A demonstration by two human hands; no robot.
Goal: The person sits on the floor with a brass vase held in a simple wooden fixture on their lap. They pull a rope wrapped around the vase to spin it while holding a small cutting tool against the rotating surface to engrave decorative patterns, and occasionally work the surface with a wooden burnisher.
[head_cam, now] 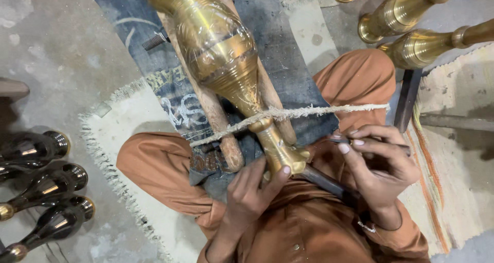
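A tall brass vase [221, 52] lies on two wooden sticks [213, 114] across my lap, neck toward me. A frayed rope [309, 111] runs over its narrow neck. My left hand [252, 193] grips the flared brass mouth [285, 160] of the vase, thumb on its rim. My right hand [375, 162] holds a thin dark metal tool [370, 142] between fingers and thumb, just right of the vase mouth. A dark metal bar [324, 183] sticks out below the mouth, between my hands.
Three dark lacquered vases [43, 186] lie on the concrete floor at left. Three brass vases [411, 26] lie at the upper right. A blue printed cloth [267, 21] sits under the work. A fringed cream mat [118, 124] covers the floor beneath my orange-clad legs.
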